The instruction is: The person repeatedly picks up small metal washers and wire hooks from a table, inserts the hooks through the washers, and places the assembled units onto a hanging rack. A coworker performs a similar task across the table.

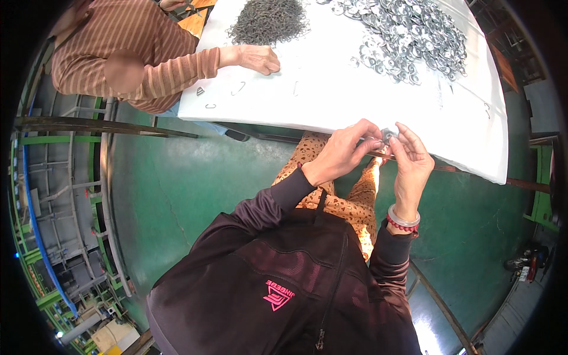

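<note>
At the table's near edge, my two hands meet fingertip to fingertip. Thumb and finger of my right hand (411,160) pinch a small shiny round metal piece (389,135), washer-like in shape. Beside it, my left hand (343,151) is closed in a pinch; what lies between its fingertips is too small to tell. Farther off on the white tabletop (331,103) is a large heap of similar shiny metal pieces (408,38). A second heap, of dark bent wire hooks (269,21), rises at the far left.
A person in a striped sleeve (183,71) sits at the left, one hand (258,59) on the table near the hooks. Loose wire hooks (238,89) lie scattered there. A metal rack (71,195) stands left of the green floor (177,171).
</note>
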Demonstrator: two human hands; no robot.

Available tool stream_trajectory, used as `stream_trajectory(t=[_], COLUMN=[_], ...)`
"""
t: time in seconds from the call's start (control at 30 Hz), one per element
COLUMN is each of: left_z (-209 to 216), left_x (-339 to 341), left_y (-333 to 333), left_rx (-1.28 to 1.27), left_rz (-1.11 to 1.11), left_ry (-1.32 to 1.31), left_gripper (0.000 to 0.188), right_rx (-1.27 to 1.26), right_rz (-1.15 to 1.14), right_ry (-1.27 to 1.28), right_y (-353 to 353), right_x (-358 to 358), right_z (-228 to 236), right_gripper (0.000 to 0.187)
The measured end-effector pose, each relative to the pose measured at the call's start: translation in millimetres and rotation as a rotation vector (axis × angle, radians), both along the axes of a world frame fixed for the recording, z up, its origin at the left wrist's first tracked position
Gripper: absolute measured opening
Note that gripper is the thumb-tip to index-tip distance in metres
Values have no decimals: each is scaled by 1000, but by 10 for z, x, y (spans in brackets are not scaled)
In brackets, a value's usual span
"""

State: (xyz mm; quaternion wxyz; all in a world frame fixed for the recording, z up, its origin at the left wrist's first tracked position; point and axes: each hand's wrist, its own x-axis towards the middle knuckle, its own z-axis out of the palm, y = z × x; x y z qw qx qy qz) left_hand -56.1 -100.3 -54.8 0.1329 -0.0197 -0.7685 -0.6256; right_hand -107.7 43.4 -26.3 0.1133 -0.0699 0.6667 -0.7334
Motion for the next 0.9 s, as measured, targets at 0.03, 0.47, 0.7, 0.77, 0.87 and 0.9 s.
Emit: stream_trajectory(t=[0.03, 0.47, 0.7, 0.77, 0.87, 0.9], left_z=[-43, -456, -681, -558, -234, -43], left_x=[10, -174, -203, -200, -140, -141], left_y=[-7, -1278, -1320, -1196, -901, -730], left_rx=[37, -786, -1009, -694, -282, -179], left_rz=[-1, 599, 514, 389, 206, 131], left_ry=[-5, -350, -264, -302, -372, -380], left_gripper=[13, 25, 14, 12, 15, 15], right_rx=[14, -207, -194, -188, -182, -176], right_rz=[-1, -27, 4, -16, -21, -29], right_ry=[-7, -98, -108, -93, -97, -110], right_y=[-16, -105, -29, 27, 68, 93], right_x=[3, 61, 68, 86, 139, 144], right_z=[1, -4, -44, -70, -89, -87], right_gripper=[32, 25, 27, 29, 30, 28])
